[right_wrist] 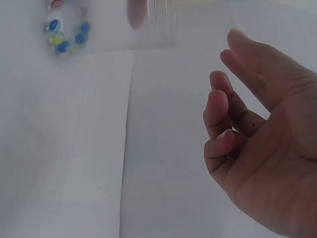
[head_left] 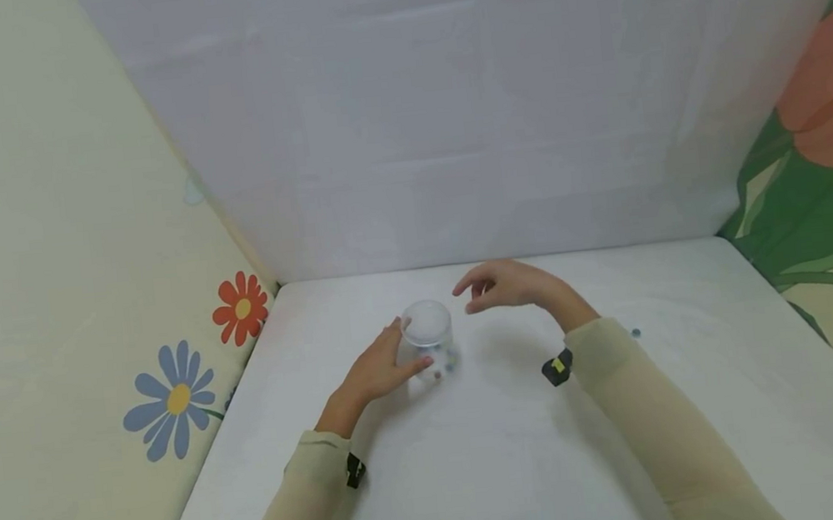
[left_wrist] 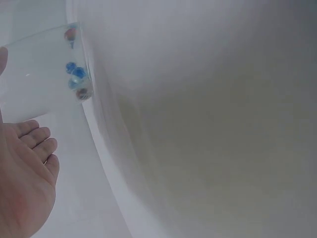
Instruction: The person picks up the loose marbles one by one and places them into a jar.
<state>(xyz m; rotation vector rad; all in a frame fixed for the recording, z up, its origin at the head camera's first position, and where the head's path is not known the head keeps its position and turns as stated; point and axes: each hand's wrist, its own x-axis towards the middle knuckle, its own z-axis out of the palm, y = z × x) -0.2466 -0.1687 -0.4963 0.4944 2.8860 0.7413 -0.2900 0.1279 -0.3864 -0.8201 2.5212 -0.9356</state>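
A clear, open-topped jar [head_left: 427,334] stands upright on the white table, with several glass marbles [right_wrist: 59,37] at its bottom, mostly blue, some red or yellow. My left hand [head_left: 378,368] holds the jar from the left, thumb across its front and fingers along the far side. In the left wrist view, the jar's wall passes between the thumb and the fingers [left_wrist: 37,136]. To the right of the jar, my right hand [head_left: 505,285] hovers with loosely bent fingers, thumb and index apart, holding nothing.
One loose bluish marble [head_left: 636,332] lies on the white table [head_left: 482,471], right of the right forearm. A white sheet [head_left: 448,123] rises at the back edge. Flower-patterned panels [head_left: 177,398] flank the sides.
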